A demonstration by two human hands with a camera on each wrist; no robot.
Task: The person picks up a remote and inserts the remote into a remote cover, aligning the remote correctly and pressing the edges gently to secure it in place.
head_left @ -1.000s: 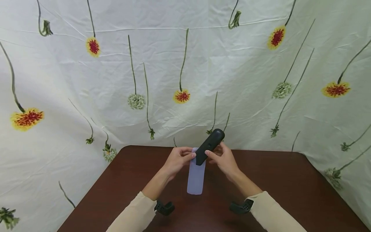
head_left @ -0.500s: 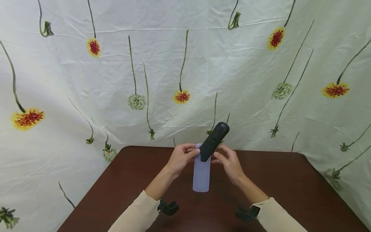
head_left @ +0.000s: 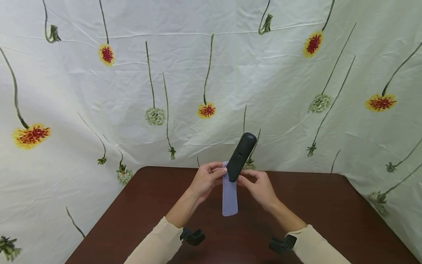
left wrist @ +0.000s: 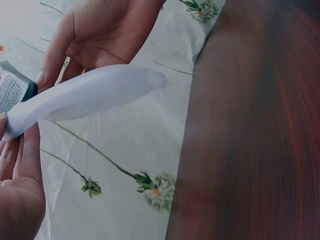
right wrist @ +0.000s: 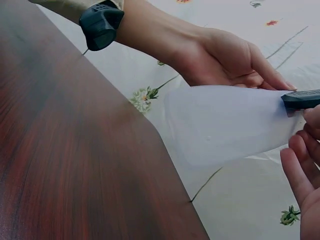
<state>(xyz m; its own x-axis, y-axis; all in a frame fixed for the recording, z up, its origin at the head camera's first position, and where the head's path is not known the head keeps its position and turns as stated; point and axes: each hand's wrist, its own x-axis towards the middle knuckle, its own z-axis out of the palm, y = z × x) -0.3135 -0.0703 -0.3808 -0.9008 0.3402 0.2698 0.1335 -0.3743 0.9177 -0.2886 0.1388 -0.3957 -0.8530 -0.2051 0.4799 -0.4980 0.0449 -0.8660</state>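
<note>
A black remote control [head_left: 241, 156], with small print on the face seen in the left wrist view, stands tilted above the table. Its lower end meets the mouth of a soft, translucent sleeve [head_left: 229, 200], whose long limp body hangs below. My left hand [head_left: 206, 179] pinches the sleeve's upper end against the remote, thumb in front. From the other side my right hand [head_left: 260, 187] pinches the sleeve's edge beside the remote's lower end, between thumb and forefinger. In the left wrist view the sleeve [left wrist: 100, 92] looks bent and flattened.
Under the hands lies a dark reddish-brown table [head_left: 158, 194] with rounded far corners. A white cloth [head_left: 184, 73] printed with flowers hangs behind it. Each wrist carries a black strapped camera, the left camera [head_left: 192, 236] and the right camera [head_left: 282, 244].
Both hands have risen slightly and shifted right with the remote and sleeve. The right hand has left the remote's side, opened briefly, and now pinches lower down. The remote is more upright.
</note>
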